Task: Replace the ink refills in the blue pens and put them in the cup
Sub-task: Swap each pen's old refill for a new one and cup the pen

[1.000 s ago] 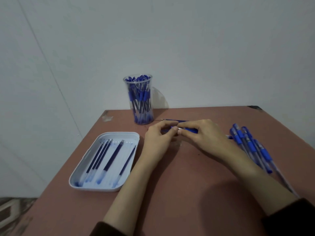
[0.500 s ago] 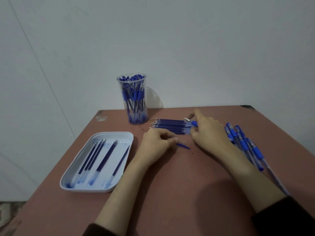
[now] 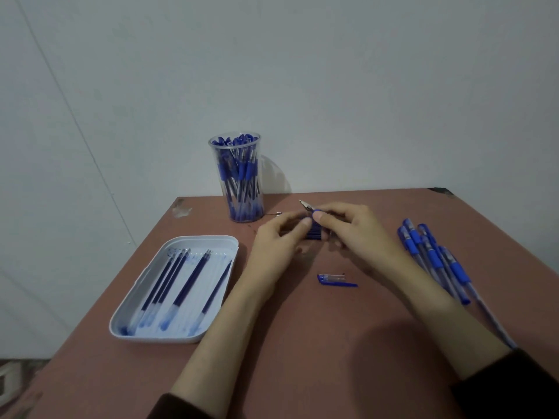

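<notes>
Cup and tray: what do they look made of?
Cup: clear, glossy plastic by the look, since the pens show through its wall; thin glass cannot be ruled out. Tray: white opaque plastic, smooth, with rounded moulded corners, stained blue inside.

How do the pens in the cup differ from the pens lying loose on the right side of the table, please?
The pens in the cup stand upright, packed together inside the clear cup at the back of the table; the loose pens lie flat on it, side by side. The pens in the cup are many; the loose pens are only a handful. Both sets have clear barrels and blue grips.
</notes>
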A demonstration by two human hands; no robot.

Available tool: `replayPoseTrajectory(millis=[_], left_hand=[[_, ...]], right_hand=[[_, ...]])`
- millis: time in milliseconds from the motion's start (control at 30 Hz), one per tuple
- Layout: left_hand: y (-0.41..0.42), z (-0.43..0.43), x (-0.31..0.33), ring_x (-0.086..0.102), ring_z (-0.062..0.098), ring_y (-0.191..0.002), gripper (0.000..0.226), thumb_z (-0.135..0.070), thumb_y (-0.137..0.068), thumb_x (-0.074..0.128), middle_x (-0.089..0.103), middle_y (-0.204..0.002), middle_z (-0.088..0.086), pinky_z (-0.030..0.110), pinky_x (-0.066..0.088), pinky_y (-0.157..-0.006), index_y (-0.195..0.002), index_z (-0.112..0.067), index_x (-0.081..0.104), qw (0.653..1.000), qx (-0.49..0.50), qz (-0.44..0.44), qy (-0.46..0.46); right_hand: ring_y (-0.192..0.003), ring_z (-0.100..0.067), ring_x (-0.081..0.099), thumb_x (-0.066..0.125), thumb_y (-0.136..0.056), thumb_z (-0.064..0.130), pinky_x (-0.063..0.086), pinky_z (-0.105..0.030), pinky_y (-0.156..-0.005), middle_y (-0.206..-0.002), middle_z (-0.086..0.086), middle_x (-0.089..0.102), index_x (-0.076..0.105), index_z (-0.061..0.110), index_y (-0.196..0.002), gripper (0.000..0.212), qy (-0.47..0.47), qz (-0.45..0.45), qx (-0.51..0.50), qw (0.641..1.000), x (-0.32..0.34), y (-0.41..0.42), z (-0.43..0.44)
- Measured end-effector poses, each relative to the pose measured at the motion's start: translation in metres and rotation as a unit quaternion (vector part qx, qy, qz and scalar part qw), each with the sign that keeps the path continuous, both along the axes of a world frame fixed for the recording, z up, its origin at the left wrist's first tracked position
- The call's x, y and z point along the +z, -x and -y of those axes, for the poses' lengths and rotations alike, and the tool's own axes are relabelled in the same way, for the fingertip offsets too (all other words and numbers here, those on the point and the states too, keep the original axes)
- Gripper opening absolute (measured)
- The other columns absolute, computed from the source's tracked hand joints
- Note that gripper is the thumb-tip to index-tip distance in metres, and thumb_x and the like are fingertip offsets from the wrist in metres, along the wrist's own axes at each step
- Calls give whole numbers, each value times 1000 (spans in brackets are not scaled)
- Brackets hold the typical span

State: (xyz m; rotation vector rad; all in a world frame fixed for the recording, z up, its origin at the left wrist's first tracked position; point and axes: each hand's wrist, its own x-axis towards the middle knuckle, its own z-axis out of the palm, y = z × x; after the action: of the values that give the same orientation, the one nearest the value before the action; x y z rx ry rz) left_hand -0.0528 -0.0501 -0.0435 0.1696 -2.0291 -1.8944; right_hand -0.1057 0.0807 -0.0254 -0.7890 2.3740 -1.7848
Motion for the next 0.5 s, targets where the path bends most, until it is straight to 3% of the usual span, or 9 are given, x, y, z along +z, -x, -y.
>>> replayPoseTrajectory(millis=[67, 133, 200, 267, 400, 500], left_hand=[[1, 3, 1, 64, 37, -102, 22, -20, -93, 59, 68, -104, 20, 45, 53, -91, -110, -9, 67, 995, -22, -18, -98], [1, 5, 1, 60, 51, -92, 28, -24, -92, 60, 64, -96, 28, 61, 45, -95, -108, -2, 66, 983, -68, -43, -167], [-1, 4, 5, 64, 35, -82, 23, -19, -95, 56, 68, -92, 18, 48, 52, -87, -108, -4, 67, 976, -62, -45, -201], [-2, 5, 7, 65, 19, -85, 22, -17, -95, 51, 72, -98, 5, 37, 50, -89, -107, -10, 68, 970, -81, -44, -226], [-6, 6, 11, 65, 12, -93, 23, -23, -84, 54, 71, -97, 4, 29, 46, -90, -96, -12, 71, 952, -136, -41, -272], [-4, 6, 8, 66, 8, -89, 21, -23, -78, 58, 72, -88, 1, 22, 51, -80, -91, -11, 70, 955, -140, -71, -253]], right_hand=[[-40, -8, 37, 55, -94, 22, 27, -22, -43, -54, 0, 54, 69, 15, -84, 19, 40, 83, 29, 995, 2, -3, 4], [-37, -9, 32, 52, -96, 21, 21, -20, -41, -54, -6, 51, 68, 8, -86, 23, 84, 168, 64, 980, 5, -7, 6], [-36, -8, 29, 49, -95, 22, 17, -19, -39, -55, -7, 48, 68, 6, -87, 27, 114, 240, 113, 957, 7, -10, 6], [-36, -7, 26, 49, -91, 24, 15, -19, -38, -54, -5, 45, 69, 7, -84, 28, 140, 299, 164, 930, 8, -13, 7], [-32, -4, 25, 51, -83, 24, 12, -18, -38, -52, -4, 41, 70, 4, -80, 27, 212, 379, 220, 873, 8, -15, 7], [-32, -4, 26, 52, -82, 25, 12, -17, -38, -51, -3, 41, 69, 4, -80, 27, 218, 371, 218, 876, 9, -16, 8]])
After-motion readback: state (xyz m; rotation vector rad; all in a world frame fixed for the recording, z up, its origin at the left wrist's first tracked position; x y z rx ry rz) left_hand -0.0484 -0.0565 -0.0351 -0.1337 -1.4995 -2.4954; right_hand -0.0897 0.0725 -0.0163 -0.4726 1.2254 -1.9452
